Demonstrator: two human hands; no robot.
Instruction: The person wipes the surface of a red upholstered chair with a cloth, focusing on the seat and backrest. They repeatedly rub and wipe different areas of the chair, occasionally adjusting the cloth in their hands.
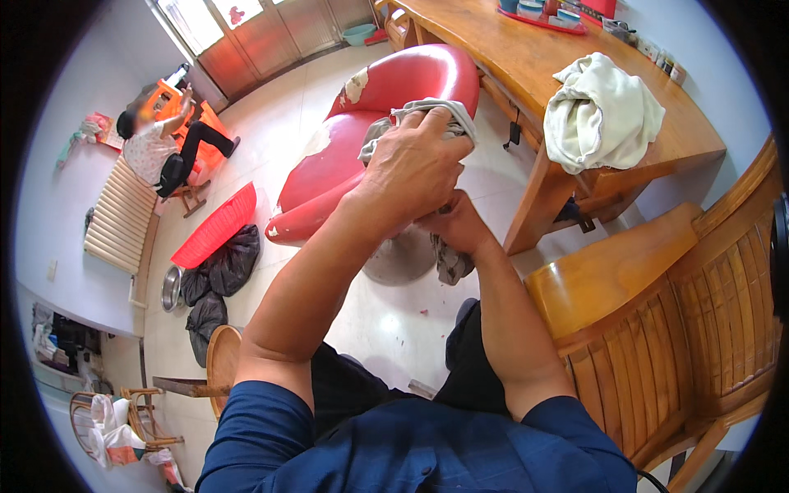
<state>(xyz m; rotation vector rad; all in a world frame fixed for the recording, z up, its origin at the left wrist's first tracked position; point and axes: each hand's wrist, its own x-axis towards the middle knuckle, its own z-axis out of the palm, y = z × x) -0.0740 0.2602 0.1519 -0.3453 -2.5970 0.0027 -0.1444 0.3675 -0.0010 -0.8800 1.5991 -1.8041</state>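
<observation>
A grey cloth (459,117) is bunched in my left hand (416,160), whose fingers press over it from above. Just below and to the right, my right hand (453,222) is curled around a lower, darker part of grey cloth (453,262); whether both parts are one piece is hidden by my hands. Behind them stands a red swivel chair (413,80) with peeling upholstery, its round metal base (397,256) below my hands. A bundled pale fabric garment (601,114) lies on the wooden table (505,46) at the right.
A slatted wooden armchair (647,314) is close on my right. To the left are a red plastic basket (216,225), black plastic bags (231,262), a metal bowl (172,288) and a round wooden stool (223,363). Another person (151,145) sits by the far left wall near orange plastic chairs.
</observation>
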